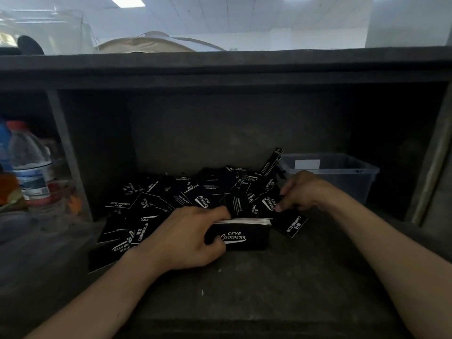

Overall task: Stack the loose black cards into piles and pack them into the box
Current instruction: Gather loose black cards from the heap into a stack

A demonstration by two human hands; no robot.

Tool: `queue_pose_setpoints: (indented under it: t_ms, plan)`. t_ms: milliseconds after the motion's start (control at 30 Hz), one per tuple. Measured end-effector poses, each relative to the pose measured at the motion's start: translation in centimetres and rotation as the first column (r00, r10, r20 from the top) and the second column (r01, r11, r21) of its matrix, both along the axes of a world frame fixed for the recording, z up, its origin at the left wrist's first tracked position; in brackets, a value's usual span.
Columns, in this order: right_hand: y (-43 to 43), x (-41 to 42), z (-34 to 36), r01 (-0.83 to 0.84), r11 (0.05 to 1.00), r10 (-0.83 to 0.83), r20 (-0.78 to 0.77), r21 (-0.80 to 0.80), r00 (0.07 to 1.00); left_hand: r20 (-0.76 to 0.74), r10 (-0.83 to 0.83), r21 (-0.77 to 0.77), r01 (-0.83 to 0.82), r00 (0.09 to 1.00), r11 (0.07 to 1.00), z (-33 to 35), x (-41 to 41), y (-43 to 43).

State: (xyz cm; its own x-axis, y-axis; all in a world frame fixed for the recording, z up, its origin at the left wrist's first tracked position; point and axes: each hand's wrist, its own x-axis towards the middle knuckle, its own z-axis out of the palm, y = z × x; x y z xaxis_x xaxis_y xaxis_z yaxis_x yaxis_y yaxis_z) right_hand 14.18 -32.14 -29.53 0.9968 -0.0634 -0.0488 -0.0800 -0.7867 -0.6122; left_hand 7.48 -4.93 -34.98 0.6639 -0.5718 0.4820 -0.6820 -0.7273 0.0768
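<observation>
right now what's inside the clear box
The box shows only a white label or card at its back wall. No black cards are visible inside, but the right hand hides its near left corner.

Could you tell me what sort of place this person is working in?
Probably behind a shop or event counter: a dark shelf holds printed cards, a clear plastic box, and a tent stands beyond.

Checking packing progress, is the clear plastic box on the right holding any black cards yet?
No stacks visible inside the clear plastic box; through its walls only a white label shows. Its floor is dim, so stray cards cannot be ruled out.
</observation>
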Motion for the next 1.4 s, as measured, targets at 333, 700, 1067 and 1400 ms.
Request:
queue_pose_setpoints:
  t_ms: [333, 700, 1067, 1400]
  plan:
    - [-1.4, -2.6, 3.0, -0.285, 0.942, 0.228, 0.282, 0.178, 0.932, -0.047, -0.033, -0.097, 0.028, 0.998, 0.995, -0.5, -0.2, -0.3]
    - [1.2, -1.8, -0.1, -0.602, 0.715, 0.648, -0.014, 0.356, 0.762, 0.108, 0.07, -0.043, -0.066, 0.992, 0.997, -0.9, 0.2, -0.7]
    - [1.1, -1.7, -0.7, -0.162, 0.877, 0.13, -0.101, -0.453, 0.986, 0.037, -0.014, -0.015, 0.015, 0.999, 1.0, -0.7, -0.5, -1.0]
    - [-1.3, -2.6, 2.3, -0.123, 0.915, 0.142, -0.02, 0.383, 0.99, 0.036, -0.034, -0.065, 0.036, 0.999, 0.997, -0.5, -0.8, -0.5]
